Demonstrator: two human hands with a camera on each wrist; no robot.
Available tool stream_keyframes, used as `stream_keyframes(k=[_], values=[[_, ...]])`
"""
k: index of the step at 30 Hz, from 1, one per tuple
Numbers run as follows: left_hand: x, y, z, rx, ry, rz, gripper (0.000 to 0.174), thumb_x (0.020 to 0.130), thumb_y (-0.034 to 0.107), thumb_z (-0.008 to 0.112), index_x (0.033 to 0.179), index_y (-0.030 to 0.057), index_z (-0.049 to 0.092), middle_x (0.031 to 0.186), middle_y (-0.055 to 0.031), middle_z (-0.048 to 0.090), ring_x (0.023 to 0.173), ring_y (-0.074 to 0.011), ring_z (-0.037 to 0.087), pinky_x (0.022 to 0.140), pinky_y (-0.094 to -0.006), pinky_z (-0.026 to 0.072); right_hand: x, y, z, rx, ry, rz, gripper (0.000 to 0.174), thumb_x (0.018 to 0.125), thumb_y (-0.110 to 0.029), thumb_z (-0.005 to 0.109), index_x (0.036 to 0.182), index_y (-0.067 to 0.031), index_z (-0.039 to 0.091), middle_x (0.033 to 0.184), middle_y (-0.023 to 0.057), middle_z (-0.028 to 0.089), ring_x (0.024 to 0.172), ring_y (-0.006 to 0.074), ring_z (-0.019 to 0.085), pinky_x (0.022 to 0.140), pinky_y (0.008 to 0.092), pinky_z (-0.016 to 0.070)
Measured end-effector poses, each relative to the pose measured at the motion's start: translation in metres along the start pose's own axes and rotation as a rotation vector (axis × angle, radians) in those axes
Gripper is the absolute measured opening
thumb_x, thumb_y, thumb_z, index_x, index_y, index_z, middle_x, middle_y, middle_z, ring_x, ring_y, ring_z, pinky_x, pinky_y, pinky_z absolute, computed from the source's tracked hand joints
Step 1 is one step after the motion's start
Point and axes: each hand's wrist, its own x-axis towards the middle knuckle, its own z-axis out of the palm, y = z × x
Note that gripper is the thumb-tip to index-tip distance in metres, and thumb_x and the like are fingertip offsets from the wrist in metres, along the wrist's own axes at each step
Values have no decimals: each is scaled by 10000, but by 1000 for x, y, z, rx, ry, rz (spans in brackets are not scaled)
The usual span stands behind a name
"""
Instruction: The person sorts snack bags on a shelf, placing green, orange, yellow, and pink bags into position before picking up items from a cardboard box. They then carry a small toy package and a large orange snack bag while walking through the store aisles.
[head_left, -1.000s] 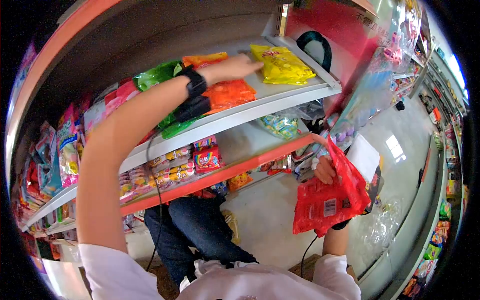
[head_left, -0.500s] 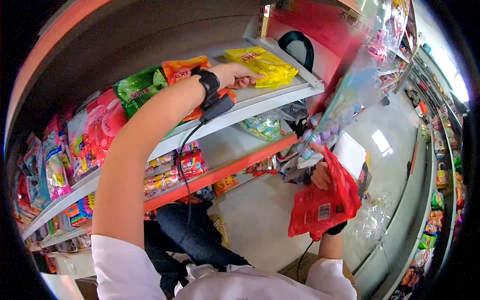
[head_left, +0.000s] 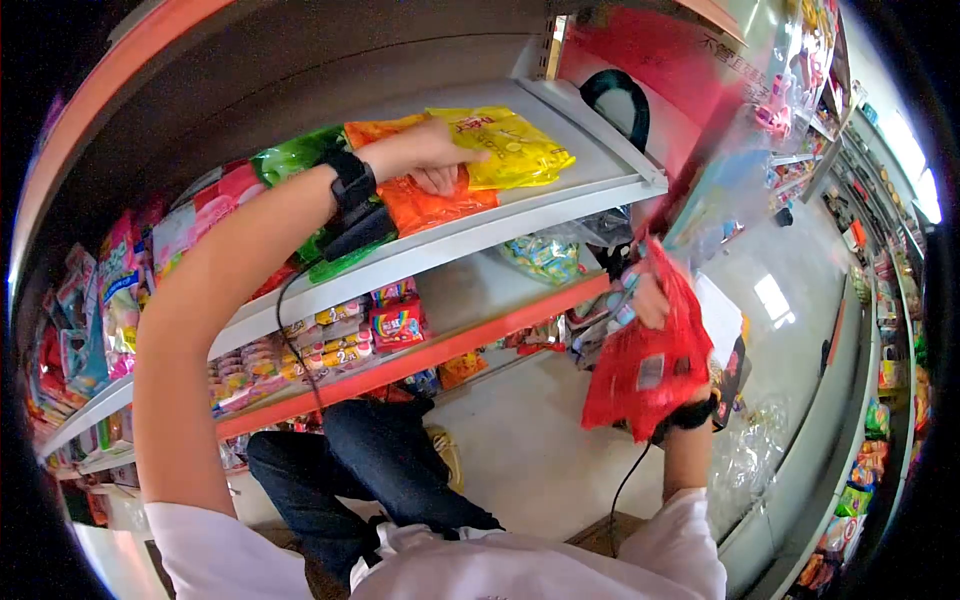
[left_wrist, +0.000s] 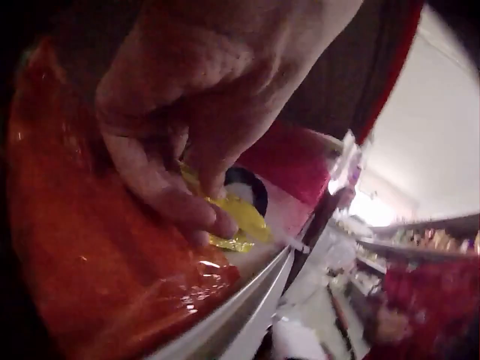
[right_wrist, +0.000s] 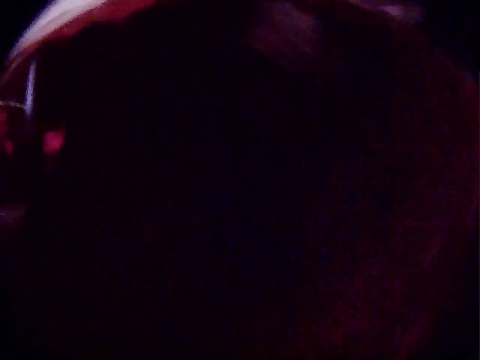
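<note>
My left hand (head_left: 425, 155) pinches the left edge of a yellow bag (head_left: 510, 150) on the upper shelf, its curled fingers over an orange bag (head_left: 425, 205). In the left wrist view the thumb and fingers of the left hand (left_wrist: 187, 127) close on the yellow bag (left_wrist: 244, 214), beside the orange bag (left_wrist: 97, 255). Over the floor on the right, my right hand (head_left: 650, 303) grips a red bag (head_left: 645, 375) near its top, blurred. The right wrist view is almost wholly dark.
Left of the orange bag lie a green bag (head_left: 300, 152) and pink bags (head_left: 220, 200). The shelf's pale front edge (head_left: 540, 212) runs below. Packets (head_left: 397, 325) fill the lower shelf. A clear plastic wrapper (head_left: 750, 440) lies on the floor.
The yellow bag has moved left along the shelf, against the orange bag, with my left hand now at its edge. The red bag in my right hand has swung and risen slightly.
</note>
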Motion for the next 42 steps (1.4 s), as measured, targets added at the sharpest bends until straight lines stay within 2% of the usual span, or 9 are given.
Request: stream_keyframes(k=[4,8,16,18,21,29,32,35,42], values=[[10,14,10,473,683,476,609,783,612,535,793,6,595,953,-227,623,908,-294,616,744,-399,513,33,-55,41,-96,167,-170,340,892,-351,517,837,-34,626,603,-8,539,494,71,469,445,219,354],[60,27,29,569,497,618,784,733,700,493,1093,5,530,1237,-289,454,1189,-376,423,987,-446,345,141,-93,16,-391,196,-279,312,873,-310,555,906,-11,638,750,28,618,631,121,551,605,267,452],[40,22,56,579,255,479,964,702,740,473,1368,65,303,1377,-314,241,1255,-546,193,1042,-576,174,327,-88,-9,-489,390,-201,209,858,-224,561,869,-27,629,687,58,598,482,183,531,453,334,445],[28,18,67,624,337,504,809,801,640,418,1394,112,261,1386,-309,220,1248,-551,196,1016,-602,195,389,-60,-62,-813,488,-318,402,801,-296,612,1004,50,600,870,183,641,752,279,618,695,395,488],[18,12,93,746,529,511,633,901,477,343,1413,129,209,1386,-301,217,1249,-525,212,991,-627,198,357,-35,-35,-1403,618,-339,492,777,-420,584,1004,14,625,1059,275,564,1008,385,558,848,435,452],[16,1,85,675,495,629,553,923,404,342,1401,144,247,1396,-293,204,1279,-498,189,1023,-600,164,311,-58,7,-1948,272,-487,498,848,-432,531,1158,-43,532,1182,227,527,1051,377,533,894,403,430],[0,-5,74,709,454,673,514,922,354,374,1383,143,293,1390,-294,219,1280,-483,209,1019,-586,200,289,-48,20,-1489,-260,-642,696,807,-588,485,1238,-42,495,1308,262,402,1236,361,377,1036,377,295],[-9,-11,81,734,493,695,480,912,322,412,1349,134,353,1371,-287,261,1259,-475,255,998,-569,257,250,-45,40,-1541,-390,-320,575,854,-499,499,1271,-103,486,1293,182,466,1219,298,414,1021,318,293],[-39,-5,76,740,576,808,482,853,410,503,1173,49,498,1129,-219,520,1120,-368,462,937,-491,367,254,-33,54,-1770,-263,-330,484,896,-457,387,1157,-96,575,1185,169,551,1111,323,506,951,348,376]])
